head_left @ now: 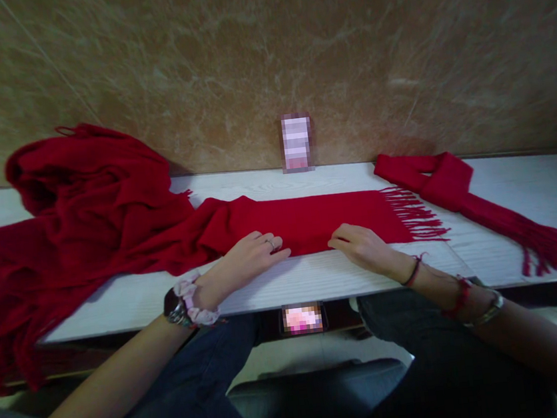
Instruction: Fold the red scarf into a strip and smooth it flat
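Observation:
A red scarf [309, 215] lies flat across the white tabletop, its fringe pointing right. My left hand [258, 255] rests on the scarf's near edge, fingers bent and a ring on one finger. On the same edge, further right, my right hand [360, 246] has its fingertips pressed together at the cloth. Whether either hand pinches the fabric is hard to make out. The scarf's left end runs into a large crumpled heap of red cloth [91, 197].
A second red scarf [449, 179], folded over at its top, lies at the right. A blurred upright item [296, 143] stands against the marble wall. Another blurred screen [302, 319] is below the front edge of the white table [312, 285].

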`<state>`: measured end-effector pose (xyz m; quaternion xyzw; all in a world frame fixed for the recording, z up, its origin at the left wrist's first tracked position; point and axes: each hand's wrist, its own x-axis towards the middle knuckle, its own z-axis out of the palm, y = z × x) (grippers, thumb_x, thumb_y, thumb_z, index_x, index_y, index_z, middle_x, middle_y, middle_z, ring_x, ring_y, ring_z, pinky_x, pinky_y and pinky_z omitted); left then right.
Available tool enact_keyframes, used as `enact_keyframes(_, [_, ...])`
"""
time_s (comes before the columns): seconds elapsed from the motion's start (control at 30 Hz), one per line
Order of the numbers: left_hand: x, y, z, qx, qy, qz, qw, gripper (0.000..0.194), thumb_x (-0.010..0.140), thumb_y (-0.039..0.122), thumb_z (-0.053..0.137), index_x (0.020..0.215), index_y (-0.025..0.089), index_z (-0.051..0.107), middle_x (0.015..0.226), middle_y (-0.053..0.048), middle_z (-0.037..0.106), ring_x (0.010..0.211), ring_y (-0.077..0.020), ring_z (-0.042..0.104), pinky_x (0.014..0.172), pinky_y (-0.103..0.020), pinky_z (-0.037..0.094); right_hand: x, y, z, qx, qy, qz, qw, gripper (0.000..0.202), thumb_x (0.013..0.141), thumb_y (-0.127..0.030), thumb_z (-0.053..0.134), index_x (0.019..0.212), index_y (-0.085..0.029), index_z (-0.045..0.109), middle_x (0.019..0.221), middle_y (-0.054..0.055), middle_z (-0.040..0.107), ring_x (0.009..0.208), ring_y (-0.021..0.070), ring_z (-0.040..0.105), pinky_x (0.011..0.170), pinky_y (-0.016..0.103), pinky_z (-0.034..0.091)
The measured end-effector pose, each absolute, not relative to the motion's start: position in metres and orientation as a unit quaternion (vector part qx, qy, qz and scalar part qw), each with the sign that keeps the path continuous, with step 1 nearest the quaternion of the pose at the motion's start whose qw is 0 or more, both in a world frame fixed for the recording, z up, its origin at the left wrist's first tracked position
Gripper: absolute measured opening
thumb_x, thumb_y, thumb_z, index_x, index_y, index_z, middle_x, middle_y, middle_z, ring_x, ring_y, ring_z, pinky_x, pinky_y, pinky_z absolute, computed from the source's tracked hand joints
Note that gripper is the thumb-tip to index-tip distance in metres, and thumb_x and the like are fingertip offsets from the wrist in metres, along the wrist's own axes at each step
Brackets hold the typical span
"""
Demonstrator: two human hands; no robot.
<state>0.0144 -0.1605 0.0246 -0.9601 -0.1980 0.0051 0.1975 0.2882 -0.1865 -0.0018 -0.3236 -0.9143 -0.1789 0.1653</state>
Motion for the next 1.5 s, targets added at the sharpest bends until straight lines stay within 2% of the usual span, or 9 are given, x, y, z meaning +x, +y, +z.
enact_keyframes(0.3, [0.01,-0.159,0.02,-0.97,-0.21,0.009,0.12,0.034,0.087,0.008,0.038,0.115,0.021,0.053,0.096,-0.006,0.057,0.09,-0.0152,0.051,0.073,-0.024,0.042,0.301,-0.189,0.005,-0.267,-0.945,-0.135,0.134,0.03,0.092,-0.012,0.033,0.102,-0.01,0.061,0.09,0.011,0.065,0.081,0.0174,0.059,0.07,0.03,0.052])
enact_keyframes(0.47, [0.011,-0.157,0.02,-0.97,-0.239,0.003,0.036,0.049,0.082,0.003,0.036,0.124,0.026,0.048,0.12,-0.004,0.052,0.099,-0.0136,0.05,0.083,-0.026,0.041,0.309,-0.188,-0.001,-0.279,-0.94,-0.034,0.192,0.029,0.09,-0.012,0.037,0.108,-0.013,0.06,0.097,0.01,0.065,0.091,0.0174,0.059,0.08,0.034,0.052])
enact_keyframes(0.63, [0.019,-0.161,0.025,-0.967,-0.252,0.012,0.027,0.041,0.088,0.016,0.038,0.126,0.026,0.047,0.124,-0.003,0.052,0.098,-0.0149,0.051,0.086,-0.028,0.041,0.302,-0.187,-0.008,-0.387,-0.884,0.005,0.262,0.03,0.083,-0.008,0.04,0.099,-0.016,0.065,0.101,0.011,0.063,0.095,0.0186,0.059,0.084,0.036,0.051])
enact_keyframes(0.77, [0.026,-0.163,0.027,-0.964,-0.258,0.013,0.057,0.038,0.092,0.031,0.034,0.128,0.034,0.044,0.121,-0.005,0.05,0.095,-0.0165,0.053,0.077,-0.028,0.044,0.302,-0.191,-0.007,-0.404,-0.886,-0.005,0.229,0.029,0.086,-0.012,0.04,0.096,-0.016,0.066,0.1,0.01,0.063,0.095,0.0181,0.06,0.084,0.034,0.052])
enact_keyframes(0.93, [0.027,-0.165,0.03,-0.962,-0.264,0.033,0.06,0.038,0.092,0.033,0.034,0.129,0.036,0.042,0.122,-0.006,0.047,0.091,-0.0159,0.055,0.071,-0.025,0.044,0.318,-0.192,-0.005,-0.332,-0.93,0.02,0.159,0.038,0.085,-0.005,0.035,0.112,-0.012,0.061,0.115,0.012,0.062,0.109,0.0177,0.055,0.095,0.036,0.046])
enact_keyframes(1.07, [0.028,-0.165,0.034,-0.961,-0.269,0.035,0.048,0.036,0.092,0.034,0.035,0.126,0.036,0.047,0.119,-0.006,0.048,0.088,-0.015,0.057,0.07,-0.025,0.044,0.325,-0.193,0.0,-0.333,-0.926,0.084,0.156,0.043,0.082,-0.002,0.036,0.116,-0.014,0.059,0.124,0.011,0.056,0.118,0.0176,0.049,0.102,0.041,0.038])
enact_keyframes(1.23, [0.043,-0.159,0.037,-0.964,-0.257,-0.043,0.059,0.034,0.093,0.033,0.032,0.116,0.028,0.057,0.12,-0.007,0.048,0.097,-0.0174,0.054,0.083,-0.032,0.042,0.317,-0.19,0.01,-0.357,-0.906,0.122,0.191,0.03,0.086,-0.015,0.043,0.106,-0.017,0.065,0.117,0.009,0.061,0.112,0.0178,0.053,0.097,0.039,0.043])
enact_keyframes(1.37, [0.062,-0.149,0.027,-0.972,-0.222,-0.069,0.028,0.035,0.094,0.031,0.03,0.116,0.023,0.056,0.124,-0.007,0.051,0.113,-0.0171,0.046,0.093,-0.032,0.037,0.3,-0.182,0.004,-0.445,-0.862,0.048,0.238,0.031,0.088,-0.02,0.041,0.111,-0.017,0.062,0.115,0.01,0.062,0.113,0.0198,0.052,0.098,0.043,0.04])
enact_keyframes(1.5, [0.068,-0.144,0.009,-0.959,-0.279,-0.043,0.004,0.038,0.094,0.034,0.027,0.127,0.027,0.046,0.138,-0.005,0.041,0.128,-0.0209,0.033,0.102,-0.044,0.026,0.288,-0.181,-0.005,-0.521,-0.844,-0.017,0.125,0.044,0.09,-0.03,0.039,0.131,-0.015,0.044,0.137,0.014,0.042,0.128,0.0291,0.034,0.101,0.059,0.027])
